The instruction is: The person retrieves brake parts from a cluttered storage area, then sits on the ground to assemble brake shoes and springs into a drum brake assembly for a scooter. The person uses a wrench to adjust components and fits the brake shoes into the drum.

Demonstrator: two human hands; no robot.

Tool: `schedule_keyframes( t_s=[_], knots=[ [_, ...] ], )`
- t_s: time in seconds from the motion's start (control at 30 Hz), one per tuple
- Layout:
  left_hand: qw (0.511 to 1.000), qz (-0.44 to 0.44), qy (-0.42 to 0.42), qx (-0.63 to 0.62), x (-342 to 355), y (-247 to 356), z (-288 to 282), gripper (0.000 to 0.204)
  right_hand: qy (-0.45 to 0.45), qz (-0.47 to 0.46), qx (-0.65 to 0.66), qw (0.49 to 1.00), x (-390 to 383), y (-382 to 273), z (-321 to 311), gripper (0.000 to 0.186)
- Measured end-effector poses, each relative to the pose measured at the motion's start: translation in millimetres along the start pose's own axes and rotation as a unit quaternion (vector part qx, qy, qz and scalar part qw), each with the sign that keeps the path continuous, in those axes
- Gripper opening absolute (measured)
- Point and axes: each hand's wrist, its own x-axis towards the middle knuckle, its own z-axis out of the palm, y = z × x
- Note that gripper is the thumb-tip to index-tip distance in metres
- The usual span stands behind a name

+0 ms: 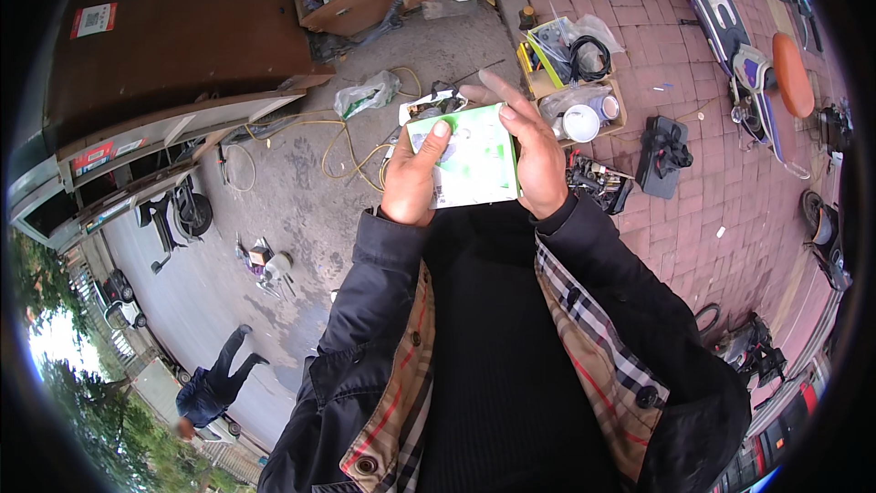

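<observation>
And here it is, a flat green-and-white printed carton [476, 167], up off the ground and squarely between the two hands. The left hand [411, 181] has it pinched, thumb laid across the printed face, its other fingers hidden underneath. The right hand [542, 162] is looser, cupped along the opposite edge, one fingertip at the far corner, other fingers stretching out past it. How far along? The carton is lifted and steadied, that much is done; no open flap shows, nothing is visibly out of it, so opening seems still to be done, though the hidden underside leaves that uncertain. Just beyond the left hand, a clear plastic bag [369, 94], with a yellow hose [344, 148] looping nearer in. Over to the right hand's side it gets busy: a white round tub [580, 122], a coil of black cable [591, 56] farther out, a heap of metal tools [595, 183] beside the wrist, then a black case [659, 173]. Well beyond those, a scooter [750, 68]; far off to the lower left of the hands, a person [212, 394] in dark clothes.
</observation>
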Motion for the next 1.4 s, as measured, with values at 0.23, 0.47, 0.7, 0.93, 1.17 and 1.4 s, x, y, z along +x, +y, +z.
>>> schedule_keyframes(
  t_s=[0.23, 0.47, 0.7, 0.93, 1.17, 1.4],
  knots=[
    [0.999, -0.026, -0.010, -0.021, 1.9, 1.7, -4.7, 0.050, -0.014, -0.018, -0.031, 0.999, -1.2, -6.2, -2.0, 0.052],
    [0.999, -0.044, -0.018, -0.012, 2.4, 8.6, -4.7, 0.046, -0.032, -0.038, -0.123, 0.991, -5.7, -9.9, -3.9, 0.055],
    [0.999, -0.016, -0.025, -0.024, 7.5, 10.7, -1.9, 0.042, -0.020, -0.047, -0.203, 0.978, -15.2, -8.1, -7.3, 0.058],
    [0.997, -0.050, -0.045, -0.024, 11.6, 14.2, -0.5, 0.053, -0.008, -0.057, -0.246, 0.967, -15.9, -7.1, -16.7, 0.056],
    [0.999, -0.032, -0.035, 0.004, 14.0, 16.9, 7.9, 0.052, 0.031, -0.097, -0.305, 0.947, -15.0, -0.6, -16.6, 0.055],
    [0.998, -0.017, -0.046, 0.027, 16.4, 18.0, 11.7, 0.053, 0.053, -0.086, -0.171, 0.980, -14.1, -3.4, -1.6, 0.044]
  ],
)
